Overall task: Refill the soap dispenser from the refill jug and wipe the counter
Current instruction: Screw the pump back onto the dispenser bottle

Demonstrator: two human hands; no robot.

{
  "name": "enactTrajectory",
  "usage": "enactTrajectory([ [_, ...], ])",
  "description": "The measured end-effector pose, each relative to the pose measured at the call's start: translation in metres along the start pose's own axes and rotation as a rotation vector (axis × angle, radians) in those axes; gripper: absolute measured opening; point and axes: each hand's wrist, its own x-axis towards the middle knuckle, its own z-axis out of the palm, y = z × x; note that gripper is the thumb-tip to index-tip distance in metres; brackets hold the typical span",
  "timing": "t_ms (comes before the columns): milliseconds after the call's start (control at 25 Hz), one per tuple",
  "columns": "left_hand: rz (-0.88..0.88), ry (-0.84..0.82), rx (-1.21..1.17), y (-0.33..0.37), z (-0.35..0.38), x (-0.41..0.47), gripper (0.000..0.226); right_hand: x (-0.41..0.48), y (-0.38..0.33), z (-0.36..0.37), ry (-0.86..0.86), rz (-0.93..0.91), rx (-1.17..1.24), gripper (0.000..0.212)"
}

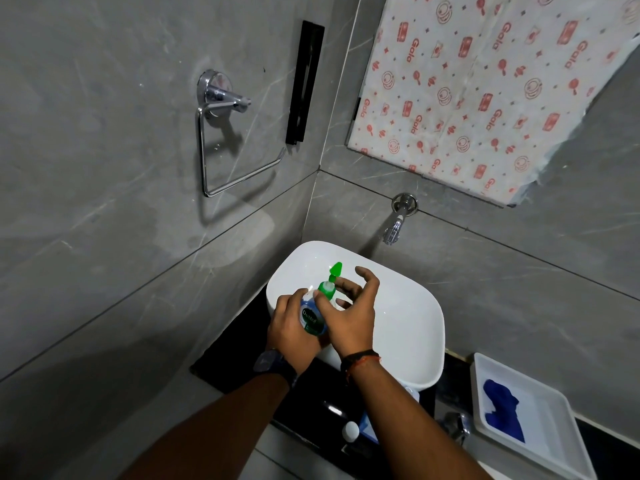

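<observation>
A soap dispenser (311, 318) with a blue label and a green pump top (329, 284) is held over the white basin (408, 317). My left hand (291, 327) wraps around its body. My right hand (349, 313) pinches the green collar of the pump between thumb and fingers, the other fingers spread. A white-capped container (351, 432) with a blue body stands on the black counter (235, 351) below my right forearm, mostly hidden. A blue cloth (504, 408) lies in a white tray (554, 441) at the right.
A chrome tap (396, 221) juts from the grey tiled wall above the basin. A chrome towel ring (225, 140) hangs on the left wall. A second chrome fitting (457, 426) sits by the tray. A patterned sheet (467, 88) covers the mirror.
</observation>
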Motion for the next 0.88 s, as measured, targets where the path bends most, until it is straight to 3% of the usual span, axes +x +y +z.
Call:
enactTrajectory([
  [200,-0.032,0.087,-0.015,0.014,-0.002,-0.002,0.045,0.0,0.0,-0.002,0.003,0.016,-0.006,0.071],
  [520,0.016,-0.035,-0.025,0.003,-0.003,-0.001,0.07,0.002,0.004,-0.006,-0.079,0.042,0.022,0.066],
  [680,-0.012,-0.066,-0.037,0.003,-0.002,-0.002,0.07,0.002,0.002,-0.005,-0.033,0.043,-0.047,0.067],
  [800,-0.031,-0.047,-0.037,0.004,-0.003,-0.001,0.063,0.003,-0.003,-0.006,-0.043,0.013,-0.115,0.079],
  [880,-0.011,-0.057,-0.034,0.003,-0.007,0.001,0.07,0.006,-0.007,-0.009,-0.073,-0.088,-0.156,0.066],
])
